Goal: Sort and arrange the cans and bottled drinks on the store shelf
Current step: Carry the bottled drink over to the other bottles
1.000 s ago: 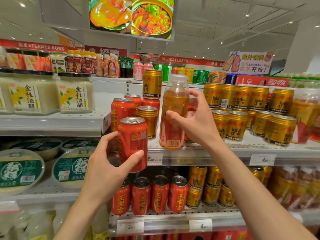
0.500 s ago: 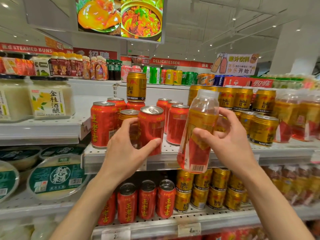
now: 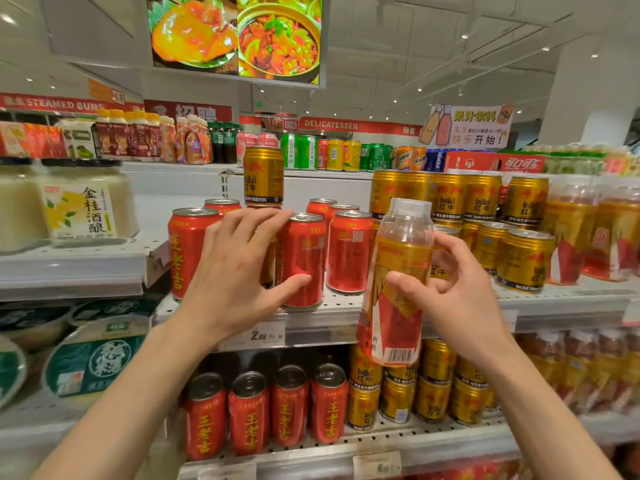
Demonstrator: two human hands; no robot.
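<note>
— Where's the bottle right now?

— My right hand [image 3: 460, 299] has the clear plastic bottle of amber drink with the red and gold label [image 3: 394, 289], fingers clamped round its middle. It is tilted, lifted off the white perforated metal shelf [image 3: 571, 299], hanging in front of the shelf's front edge, between the red cans and the gold ones.

— And the other hand?

— My left hand [image 3: 239, 271] is spread open against the tall red aluminium can [image 3: 303, 261] at the front of that shelf. The thumb touches its lower side, the fingers reach over the cans behind it. It is not closed on anything.

— What else sits near that red can?

— More red cans either side of it. One short gold can [image 3: 264, 174] is stacked on top of the red group behind it. The block of gold cans [image 3: 485, 220] stands to its right, and past those I see bottles like mine [image 3: 571, 233].

— So which step is this?

— I judge the red can is placed and the stray bottle is mid-move. Next it should go rightward to its matching bottles, clearing the gold cans without knocking them. Then that lone gold can wants moving.
</note>
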